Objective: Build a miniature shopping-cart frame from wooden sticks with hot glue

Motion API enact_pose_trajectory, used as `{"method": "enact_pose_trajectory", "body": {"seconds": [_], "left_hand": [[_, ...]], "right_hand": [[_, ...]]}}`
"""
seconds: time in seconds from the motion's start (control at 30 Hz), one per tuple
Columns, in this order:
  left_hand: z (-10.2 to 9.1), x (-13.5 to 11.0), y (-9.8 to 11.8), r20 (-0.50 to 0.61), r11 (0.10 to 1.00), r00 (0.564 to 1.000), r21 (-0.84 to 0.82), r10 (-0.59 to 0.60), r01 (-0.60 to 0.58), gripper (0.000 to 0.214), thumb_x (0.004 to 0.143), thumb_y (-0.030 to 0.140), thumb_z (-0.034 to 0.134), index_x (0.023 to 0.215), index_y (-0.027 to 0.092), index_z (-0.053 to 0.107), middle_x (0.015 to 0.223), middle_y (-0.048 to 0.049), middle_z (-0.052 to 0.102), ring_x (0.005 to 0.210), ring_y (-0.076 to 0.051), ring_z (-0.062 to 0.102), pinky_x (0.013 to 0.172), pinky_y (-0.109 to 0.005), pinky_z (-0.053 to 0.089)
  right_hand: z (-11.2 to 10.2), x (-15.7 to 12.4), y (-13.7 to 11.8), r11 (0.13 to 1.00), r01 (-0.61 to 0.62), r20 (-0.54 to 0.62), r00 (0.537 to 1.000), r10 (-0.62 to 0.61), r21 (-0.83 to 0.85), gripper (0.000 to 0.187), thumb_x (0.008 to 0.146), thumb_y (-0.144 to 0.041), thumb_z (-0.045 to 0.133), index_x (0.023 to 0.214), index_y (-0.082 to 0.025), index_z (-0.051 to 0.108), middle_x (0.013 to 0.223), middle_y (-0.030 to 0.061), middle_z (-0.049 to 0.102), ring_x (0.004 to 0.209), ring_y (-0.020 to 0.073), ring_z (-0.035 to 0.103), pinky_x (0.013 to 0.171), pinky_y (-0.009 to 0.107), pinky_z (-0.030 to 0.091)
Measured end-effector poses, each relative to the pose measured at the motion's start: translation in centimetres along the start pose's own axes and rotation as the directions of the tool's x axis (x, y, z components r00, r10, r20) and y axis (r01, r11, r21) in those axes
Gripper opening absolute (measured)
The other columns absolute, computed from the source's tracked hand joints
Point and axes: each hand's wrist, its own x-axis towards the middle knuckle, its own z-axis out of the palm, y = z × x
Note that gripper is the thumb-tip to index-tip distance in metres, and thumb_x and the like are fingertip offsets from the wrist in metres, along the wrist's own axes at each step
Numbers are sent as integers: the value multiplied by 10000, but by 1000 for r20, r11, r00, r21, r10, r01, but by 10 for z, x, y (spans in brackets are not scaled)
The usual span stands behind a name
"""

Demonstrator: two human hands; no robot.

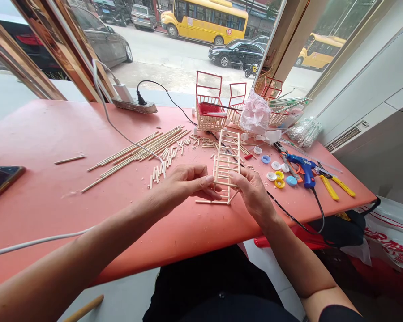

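Note:
A small ladder-like frame of pale wooden sticks (pixel 229 147) is held up over the near part of the table. My right hand (pixel 251 190) grips its lower right side between thumb and fingers. At its lower left corner my left hand (pixel 191 181) is closed, thumb and forefinger pinching the end of the frame's bottom stick. Below the hands, another stick (pixel 210 202) lies level near the frame's lower end. Fingers cover part of the lower frame, so I cannot tell how those sticks join.
Long sticks (pixel 137 150) and short cut pieces (pixel 168 158) lie left of the frame. Behind stand red-trimmed stick baskets (pixel 210 109). To the right are bottle caps (pixel 278 174), a blue glue gun (pixel 304 167) and yellow-handled pliers (pixel 336 185). A white cable (pixel 121 134) crosses the pink table (pixel 53 214).

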Motion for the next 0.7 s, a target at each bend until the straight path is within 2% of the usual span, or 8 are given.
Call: {"method": "enact_pose_trajectory", "body": {"seconds": [0.33,0.7], "left_hand": [[0,0,-1,-6,1000,1000,12,-10,11,460,778,530,854,712,145,610,872,-133,816,841,-289,804,837,-442,651],[1,0,1,0,999,1000,32,2,-2,431,803,514,835,726,148,622,873,-119,816,815,-258,802,817,-395,654]], "right_hand": [[1,0,-1,1000,-20,-15,1000,20,-3,359,855,-478,694,652,-217,554,639,-22,465,682,154,462,693,300,423],[1,0,0,999,-38,-31,999,37,-8,356,839,-504,703,663,-224,570,631,-19,476,694,166,490,694,305,432]]}}
